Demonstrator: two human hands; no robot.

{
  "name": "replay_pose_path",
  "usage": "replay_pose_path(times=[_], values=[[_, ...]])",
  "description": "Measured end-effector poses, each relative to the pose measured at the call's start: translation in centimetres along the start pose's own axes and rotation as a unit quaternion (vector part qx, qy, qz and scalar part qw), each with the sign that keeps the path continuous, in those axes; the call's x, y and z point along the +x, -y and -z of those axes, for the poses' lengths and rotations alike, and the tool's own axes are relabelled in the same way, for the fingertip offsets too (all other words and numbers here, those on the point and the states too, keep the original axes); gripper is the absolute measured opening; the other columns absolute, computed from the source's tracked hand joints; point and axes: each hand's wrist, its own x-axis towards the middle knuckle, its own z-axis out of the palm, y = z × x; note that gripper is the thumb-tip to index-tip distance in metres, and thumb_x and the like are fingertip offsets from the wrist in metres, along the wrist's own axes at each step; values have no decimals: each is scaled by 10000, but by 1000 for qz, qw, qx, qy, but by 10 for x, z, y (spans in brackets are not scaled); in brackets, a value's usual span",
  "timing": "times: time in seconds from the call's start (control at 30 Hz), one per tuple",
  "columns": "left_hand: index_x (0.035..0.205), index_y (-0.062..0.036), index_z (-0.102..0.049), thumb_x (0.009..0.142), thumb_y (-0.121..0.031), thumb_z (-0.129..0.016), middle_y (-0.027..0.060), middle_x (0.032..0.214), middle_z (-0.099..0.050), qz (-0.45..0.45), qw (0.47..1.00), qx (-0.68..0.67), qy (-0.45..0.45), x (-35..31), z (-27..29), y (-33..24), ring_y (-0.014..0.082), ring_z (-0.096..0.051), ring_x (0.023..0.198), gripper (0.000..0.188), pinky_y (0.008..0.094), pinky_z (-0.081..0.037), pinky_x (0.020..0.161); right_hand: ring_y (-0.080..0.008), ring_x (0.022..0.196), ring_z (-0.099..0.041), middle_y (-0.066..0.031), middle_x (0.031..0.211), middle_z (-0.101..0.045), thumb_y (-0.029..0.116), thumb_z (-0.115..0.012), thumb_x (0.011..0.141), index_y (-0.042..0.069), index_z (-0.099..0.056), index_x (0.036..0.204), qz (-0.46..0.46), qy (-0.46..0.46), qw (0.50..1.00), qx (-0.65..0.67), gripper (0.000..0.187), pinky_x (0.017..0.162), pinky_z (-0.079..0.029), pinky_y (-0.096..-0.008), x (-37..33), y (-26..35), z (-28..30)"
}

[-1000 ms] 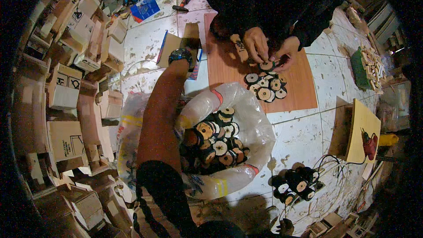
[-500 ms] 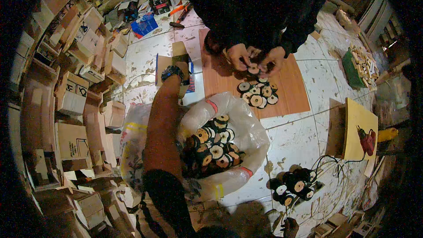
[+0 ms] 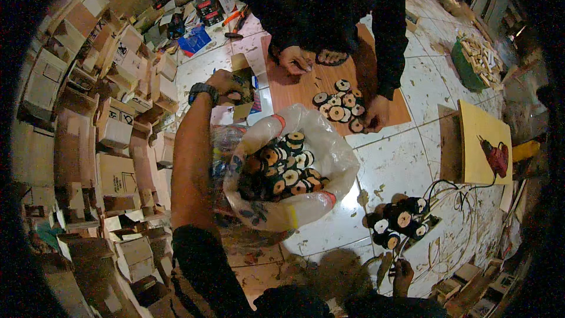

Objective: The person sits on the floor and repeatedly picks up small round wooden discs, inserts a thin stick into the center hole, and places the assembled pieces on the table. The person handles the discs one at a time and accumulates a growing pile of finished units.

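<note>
Pulled back into sight since half a second ago: bare left hand (image 3: 220, 85) with a dark wristwatch, now over the near-left edge of a brown cardboard box with blue outer sides (image 3: 240, 63), just beyond the far left of the translucent plastic sack (image 3: 335, 153); fingers partly hidden, so cannot tell whether spread, pressed together or pinching anything. Drawn apart too, after working together over one piece: a co-worker's one hand (image 3: 295, 60) and other hand (image 3: 376, 116), the latter now low beside the black-rimmed round pale discs (image 3: 335, 113) on the orange-brown flat sheet (image 3: 294, 94), beyond the sack to the right; judged a pause between pieces, with handling at the box well under way. In deep shadow, nearer than the sack and to its right: apparently the right hand (image 3: 402, 275), below a cluster of black cylinders with pale ends (image 3: 403, 219); cannot tell its grip. As for direction: box flap pointing away from the sack; long axis seemingly running likewise, though too covered to settle; disc faces on the sheet mostly upward.
</note>
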Motion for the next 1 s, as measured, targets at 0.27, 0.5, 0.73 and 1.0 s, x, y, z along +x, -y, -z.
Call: replay_pose_path(times=[0.27,0.5,0.73,1.0], values=[[1084,-16,-631,813,-203,-629,42,927,-658,104,904,-411,51,-64,79,-114,132,-601,780,330,267,-494,738,-119,722,-564,-55,877,-618,160,-581,901,-14,-579,1045,28,19,996,81,226,629,-463,-259,16,-4,-5],[1059,33,-592,766,-146,-699,99,871,-657,28,844,-478,240,-118,77,-296,151,-639,727,359,272,-540,641,-147,745,-596,-109,924,-629,176,-570,908,-31,-559,1082,64,26,996,61,271,650,-510,-292,21,3,-13],[952,32,-616,776,-100,-676,92,874,-654,-80,661,-574,476,-149,-127,-435,168,-644,771,228,323,-537,698,-169,788,-618,-109,926,-663,214,-556,904,5,-620,1046,-9,73,994,75,260,735,-503,-304,-5,24,-25],[896,81,-562,741,-29,-691,143,868,-604,143,558,-722,383,-173,-275,-488,246,-628,738,229,412,-573,643,-253,890,-646,-158,1018,-651,299,-569,885,29,-628,1078,55,77,993,-71,337,813,-492,-332,3,5,-36]])
